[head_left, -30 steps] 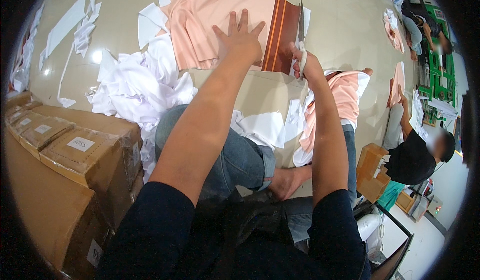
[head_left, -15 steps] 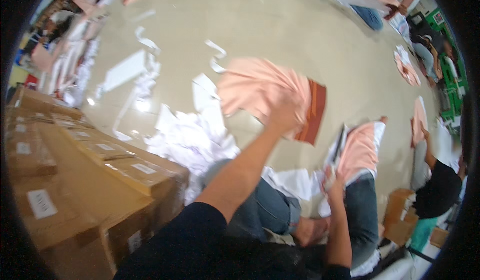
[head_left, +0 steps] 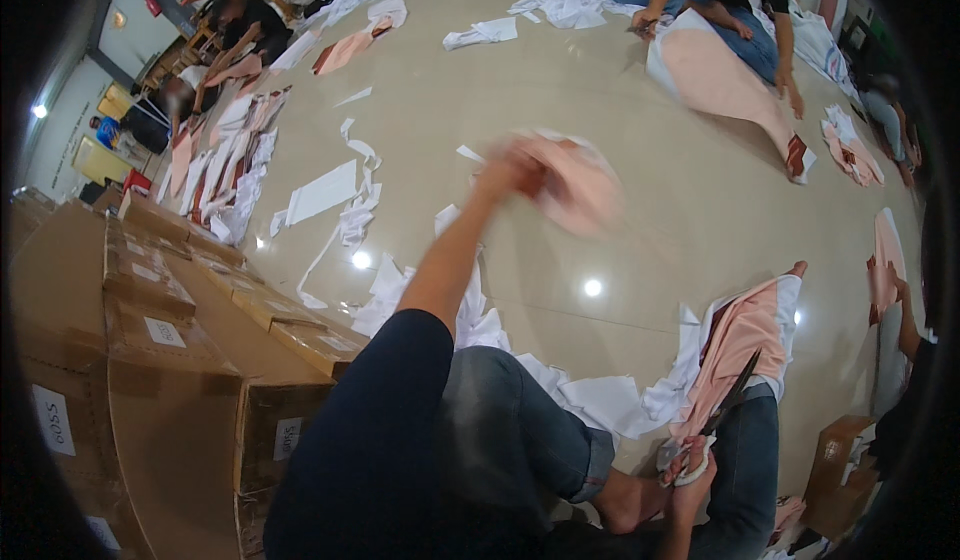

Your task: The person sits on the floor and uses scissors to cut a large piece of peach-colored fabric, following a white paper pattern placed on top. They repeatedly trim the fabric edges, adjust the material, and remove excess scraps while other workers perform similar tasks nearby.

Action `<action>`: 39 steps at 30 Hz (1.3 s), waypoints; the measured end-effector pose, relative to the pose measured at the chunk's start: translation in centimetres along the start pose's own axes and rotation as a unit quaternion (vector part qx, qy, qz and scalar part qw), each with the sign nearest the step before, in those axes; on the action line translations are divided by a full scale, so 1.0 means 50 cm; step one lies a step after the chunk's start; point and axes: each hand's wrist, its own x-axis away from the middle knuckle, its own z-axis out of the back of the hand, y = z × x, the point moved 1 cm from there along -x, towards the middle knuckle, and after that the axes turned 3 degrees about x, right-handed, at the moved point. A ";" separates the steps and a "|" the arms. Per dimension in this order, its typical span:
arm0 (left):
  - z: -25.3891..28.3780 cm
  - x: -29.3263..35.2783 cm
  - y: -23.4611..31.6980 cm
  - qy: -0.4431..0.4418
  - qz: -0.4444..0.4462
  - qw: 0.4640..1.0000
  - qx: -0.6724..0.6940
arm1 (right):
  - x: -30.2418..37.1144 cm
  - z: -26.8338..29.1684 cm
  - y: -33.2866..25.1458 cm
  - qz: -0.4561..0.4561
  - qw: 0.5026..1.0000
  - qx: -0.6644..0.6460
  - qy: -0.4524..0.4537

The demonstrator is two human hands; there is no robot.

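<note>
My left hand [head_left: 513,168], blurred by motion, is stretched out over the floor and grips a pink cloth piece [head_left: 575,185], which is smeared and bunched. Down by my right leg, my right hand [head_left: 688,480] is closed round the white-wrapped handles of a pair of scissors [head_left: 737,390]. Their dark blades point up and away, over another pink cloth [head_left: 745,335] with white edges that lies across my knee. Whether the blades touch that cloth I cannot tell.
Stacked cardboard boxes [head_left: 180,400] stand close on my left. White scraps [head_left: 600,400] lie in front of my legs, and a white sheet [head_left: 320,196] lies farther left. A co-worker [head_left: 720,20] sits at the far right with a large pink piece [head_left: 715,80]. Other people work along both sides.
The pink cloth with the brown band, spread on the floor before, is now bunched and swinging in my left hand. The scissors now show clearly in my right hand. The view has shifted.
</note>
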 end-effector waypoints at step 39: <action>-0.395 0.372 0.268 -0.274 0.029 0.741 -0.612 | 0.057 0.056 -0.137 -0.008 0.956 -0.282 -0.078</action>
